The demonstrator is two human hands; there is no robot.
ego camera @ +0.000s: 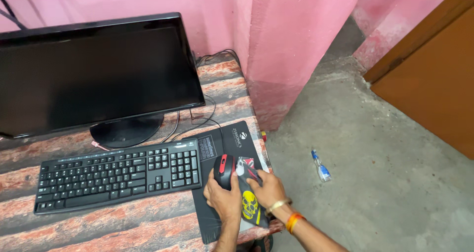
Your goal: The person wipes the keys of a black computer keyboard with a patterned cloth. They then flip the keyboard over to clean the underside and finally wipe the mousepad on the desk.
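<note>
A black and red computer mouse [223, 169] sits on a black mouse pad [232, 138] with a yellow skull print [249, 205], at the right end of the desk. My left hand [222, 197] is wrapped over the mouse from behind. Beside it, my right hand [266, 188] lies on the pad's right part, fingers stretched toward the mouse and holding nothing. A gold bangle and orange threads circle the right wrist. A black keyboard [118, 175] lies just left of the mouse.
A dark flat monitor [94, 74] stands behind the keyboard on the brick-patterned desk [123, 227], cables trailing behind it. A pink wall and pillar [291, 44] stand beyond. A small plastic bottle [321, 167] lies on the concrete floor, and an orange-brown door [434, 79] is at the right.
</note>
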